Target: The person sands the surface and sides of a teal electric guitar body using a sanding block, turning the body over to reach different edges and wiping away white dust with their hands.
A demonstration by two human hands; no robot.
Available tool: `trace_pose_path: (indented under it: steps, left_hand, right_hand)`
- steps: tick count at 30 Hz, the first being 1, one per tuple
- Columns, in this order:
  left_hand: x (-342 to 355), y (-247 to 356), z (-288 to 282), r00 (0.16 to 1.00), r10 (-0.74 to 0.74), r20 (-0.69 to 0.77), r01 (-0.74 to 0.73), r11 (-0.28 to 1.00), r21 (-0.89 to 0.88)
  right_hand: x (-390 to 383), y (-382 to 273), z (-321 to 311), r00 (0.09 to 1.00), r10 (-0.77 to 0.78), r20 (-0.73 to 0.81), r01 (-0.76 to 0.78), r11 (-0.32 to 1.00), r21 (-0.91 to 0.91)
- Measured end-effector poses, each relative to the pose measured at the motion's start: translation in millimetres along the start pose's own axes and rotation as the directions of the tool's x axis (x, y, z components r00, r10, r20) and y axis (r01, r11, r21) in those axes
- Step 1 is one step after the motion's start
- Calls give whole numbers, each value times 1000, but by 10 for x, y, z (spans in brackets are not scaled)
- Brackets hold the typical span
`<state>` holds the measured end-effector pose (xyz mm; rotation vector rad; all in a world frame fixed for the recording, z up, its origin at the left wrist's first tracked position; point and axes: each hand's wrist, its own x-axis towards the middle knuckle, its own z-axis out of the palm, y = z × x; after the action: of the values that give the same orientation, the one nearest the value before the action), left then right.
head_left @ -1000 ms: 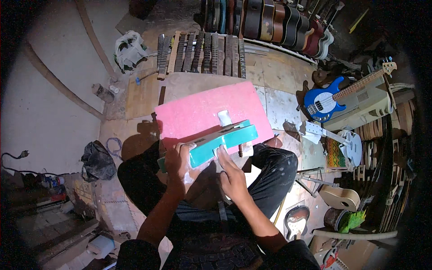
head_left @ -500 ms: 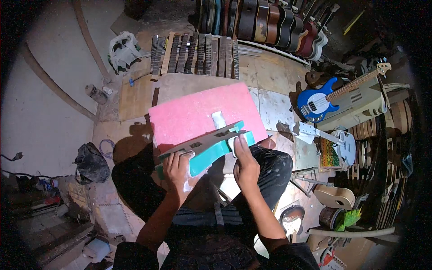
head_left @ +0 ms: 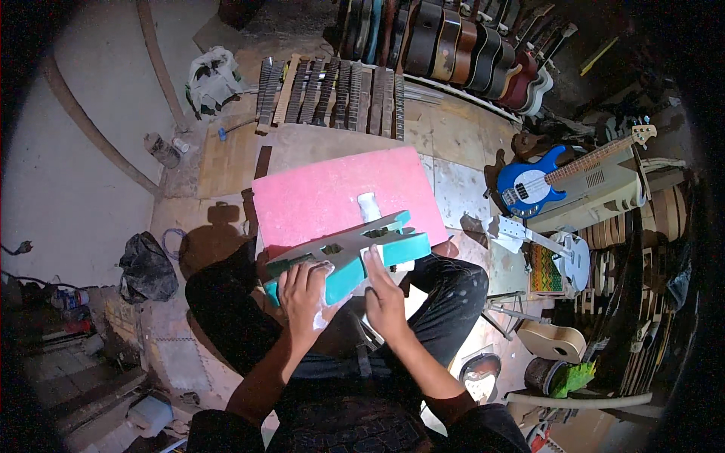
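A solid guitar body [head_left: 353,243], grey on its face and teal along its curved sides, is tilted across my lap at the near edge of a pink board [head_left: 332,192]. Cut-out cavities show in its face. My left hand [head_left: 303,293] grips its left end, fingers over the edge; white residue or material shows around that hand. With the fingers of my right hand [head_left: 385,300], I press a small white pad [head_left: 371,251] to the teal side near the waist; the pad is mostly covered. A small white block [head_left: 368,205] lies on the pink board.
Several fretted guitar necks [head_left: 328,94] lie in a row beyond the board. Acoustic guitars [head_left: 445,45] stand at the back. To the right are a blue bass guitar [head_left: 532,181], a pale guitar [head_left: 574,260] and an unfinished guitar body [head_left: 551,341]. A black bag [head_left: 149,268] sits left.
My right hand has slid left and nearer to me along the teal side, from the right horn to the waist. The guitar body has tilted slightly, showing more of its face.
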<state>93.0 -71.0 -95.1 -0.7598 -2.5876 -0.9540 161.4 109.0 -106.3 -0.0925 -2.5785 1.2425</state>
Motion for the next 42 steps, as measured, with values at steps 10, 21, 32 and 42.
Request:
trace_pose_path:
  steps: [10, 21, 32, 42]
  left_hand:
    - [-48, 28, 20, 999, -26, 38, 27, 999, -24]
    - [-16, 42, 15, 1000, -17, 2, 17, 1000, 17]
    - [84, 13, 29, 999, -36, -38, 35, 999, -10]
    - [88, -22, 45, 999, -27, -28, 27, 1000, -14]
  right_hand:
    - [-23, 2, 8, 999, 39, -16, -38, 998, 48]
    - [-47, -2, -55, 1000, 14, 22, -15, 999, 46]
    - [-13, 67, -120, 993, 77, 85, -78, 997, 16]
    - [135, 36, -207, 998, -36, 44, 43, 986, -161]
